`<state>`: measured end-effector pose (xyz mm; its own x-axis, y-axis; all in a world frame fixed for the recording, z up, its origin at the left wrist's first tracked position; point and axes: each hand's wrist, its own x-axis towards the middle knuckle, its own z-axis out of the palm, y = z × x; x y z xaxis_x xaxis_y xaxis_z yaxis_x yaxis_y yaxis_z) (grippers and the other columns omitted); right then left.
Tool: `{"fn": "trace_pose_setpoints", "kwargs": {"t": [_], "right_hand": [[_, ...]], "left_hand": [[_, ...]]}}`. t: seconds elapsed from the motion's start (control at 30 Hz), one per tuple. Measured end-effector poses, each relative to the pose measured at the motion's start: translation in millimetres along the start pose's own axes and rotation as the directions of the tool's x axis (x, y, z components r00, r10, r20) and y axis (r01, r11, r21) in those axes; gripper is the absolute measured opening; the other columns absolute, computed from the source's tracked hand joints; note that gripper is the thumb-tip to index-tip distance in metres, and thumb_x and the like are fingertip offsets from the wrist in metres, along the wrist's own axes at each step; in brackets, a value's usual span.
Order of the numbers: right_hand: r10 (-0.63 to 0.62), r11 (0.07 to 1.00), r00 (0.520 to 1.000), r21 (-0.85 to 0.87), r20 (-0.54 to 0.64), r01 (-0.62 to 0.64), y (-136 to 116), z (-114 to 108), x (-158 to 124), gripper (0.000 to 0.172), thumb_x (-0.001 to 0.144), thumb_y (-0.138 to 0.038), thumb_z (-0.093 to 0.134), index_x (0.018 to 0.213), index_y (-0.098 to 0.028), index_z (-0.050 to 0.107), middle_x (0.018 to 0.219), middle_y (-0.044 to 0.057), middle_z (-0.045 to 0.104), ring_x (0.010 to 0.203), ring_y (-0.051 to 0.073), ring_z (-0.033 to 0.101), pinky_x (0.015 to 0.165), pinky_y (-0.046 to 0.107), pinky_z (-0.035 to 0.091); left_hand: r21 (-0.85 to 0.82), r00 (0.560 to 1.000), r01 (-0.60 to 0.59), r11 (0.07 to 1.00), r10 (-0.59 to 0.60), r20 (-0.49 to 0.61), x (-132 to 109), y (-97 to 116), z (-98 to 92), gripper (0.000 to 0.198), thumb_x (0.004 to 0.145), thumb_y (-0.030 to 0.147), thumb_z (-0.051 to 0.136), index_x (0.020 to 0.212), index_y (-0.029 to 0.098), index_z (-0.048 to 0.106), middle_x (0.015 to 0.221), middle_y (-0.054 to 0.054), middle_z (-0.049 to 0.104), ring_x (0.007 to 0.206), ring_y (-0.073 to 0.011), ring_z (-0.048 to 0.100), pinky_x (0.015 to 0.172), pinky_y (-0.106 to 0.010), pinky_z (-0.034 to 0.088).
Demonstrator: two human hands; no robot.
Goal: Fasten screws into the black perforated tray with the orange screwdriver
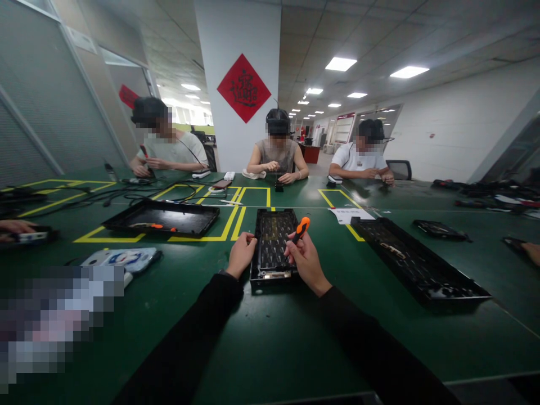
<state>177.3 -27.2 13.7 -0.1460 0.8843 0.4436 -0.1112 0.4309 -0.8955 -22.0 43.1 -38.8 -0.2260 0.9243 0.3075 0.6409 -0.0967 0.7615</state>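
A black rectangular case (276,242) lies on the green table in front of me, its long side pointing away. Its inside shows rows of small light marks, and a pale metallic piece (278,275) sits at the near end. My left hand (242,254) has its fingers closed at the left rim of the case. In my right hand (307,259) is an orange and black screwdriver (302,226), tilted with its handle up over the right side of the case. The screwdriver's tip is too small to make out.
A black tray (162,218) with orange-handled tools stands at left, a long black case (415,256) at right. Paper (351,215), cables (126,194) and a phone-like object (122,257) lie around. Three people sit opposite; other hands show at both edges.
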Motion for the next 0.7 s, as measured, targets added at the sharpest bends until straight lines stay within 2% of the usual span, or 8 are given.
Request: {"fn": "trace_pose_setpoints", "kwargs": {"t": [0.53,0.63,0.7], "right_hand": [[0.016,1.0,0.998,-0.024,0.064,-0.014,-3.0,0.3,0.2,0.023,0.082,-0.035,0.052,0.099,-0.02,0.048,0.067,-0.003,0.054,0.049,0.006,0.047,0.044,0.018,0.038],[0.027,1.0,0.997,-0.017,0.067,-0.026,-3.6,-0.2,0.5,0.023,0.083,-0.035,0.052,0.1,-0.021,0.049,0.07,-0.003,0.053,0.048,0.006,0.046,0.044,0.019,0.038],[0.03,0.999,0.997,-0.019,0.065,-0.029,-4.3,-0.5,0.4,0.024,0.083,-0.035,0.051,0.103,-0.021,0.051,0.067,-0.003,0.05,0.047,0.006,0.045,0.044,0.019,0.037]], "left_hand": [[-0.047,1.0,-0.015,0.999,0.014,-0.008,-9.3,5.0,-3.1,0.02,0.08,0.033,0.046,0.092,0.019,0.055,0.089,-0.005,0.062,0.082,-0.0166,0.058,0.077,-0.03,0.043],[-0.107,0.999,-0.003,0.994,-0.003,-0.053,-18.5,12.6,-9.5,0.019,0.079,0.029,0.046,0.09,0.018,0.054,0.088,-0.005,0.061,0.081,-0.0163,0.057,0.078,-0.03,0.044],[-0.141,0.99,0.005,0.99,-0.025,-0.142,-29.8,27.4,-19.6,0.017,0.078,0.027,0.045,0.088,0.017,0.054,0.087,-0.005,0.059,0.083,-0.0168,0.056,0.079,-0.031,0.044]]}}
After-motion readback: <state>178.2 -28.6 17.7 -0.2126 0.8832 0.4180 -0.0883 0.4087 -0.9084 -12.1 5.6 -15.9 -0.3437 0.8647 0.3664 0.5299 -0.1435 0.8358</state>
